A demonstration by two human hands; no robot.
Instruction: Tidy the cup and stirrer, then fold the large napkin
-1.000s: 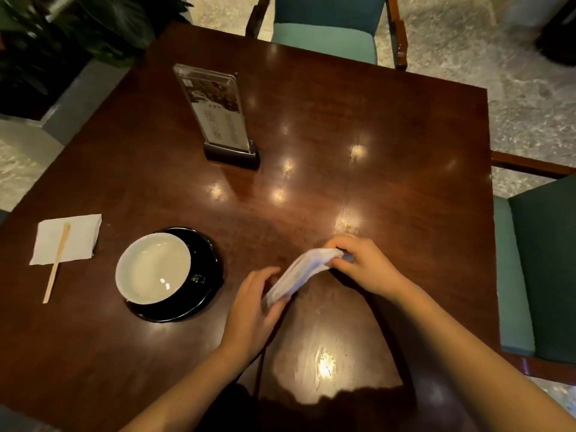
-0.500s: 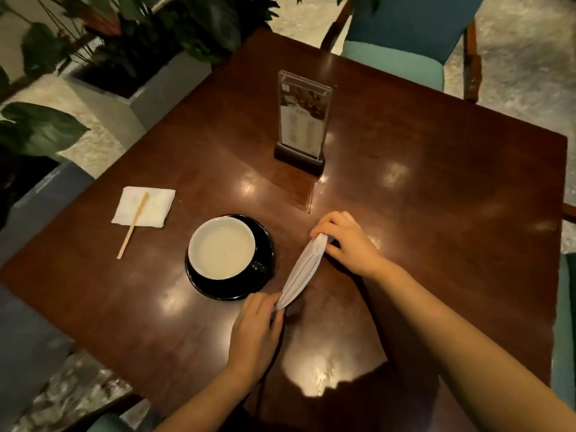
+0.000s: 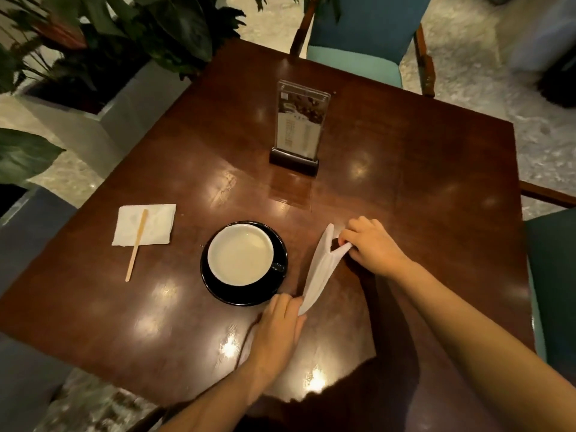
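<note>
Both my hands hold a white napkin (image 3: pixel 322 269), folded into a narrow strip just above the dark wooden table (image 3: pixel 420 198). My left hand (image 3: pixel 277 332) pinches its near end and my right hand (image 3: pixel 371 246) pinches its far end, where the layers part a little. Left of the napkin, a white cup (image 3: pixel 240 254) stands on a black saucer (image 3: pixel 212 283). Further left, a wooden stirrer (image 3: pixel 137 243) lies across a small white napkin (image 3: pixel 156 224).
An acrylic menu stand (image 3: pixel 299 124) on a dark base stands at the table's middle back. Teal chairs are at the far side (image 3: pixel 358 54) and the right (image 3: pixel 551 275). A planter with leafy plants (image 3: pixel 103 48) is off the left corner.
The view swung, so everything sits further right in frame. The napkin strip has turned from slanting across to nearly lengthwise, and its far end has opened slightly in my right hand.
</note>
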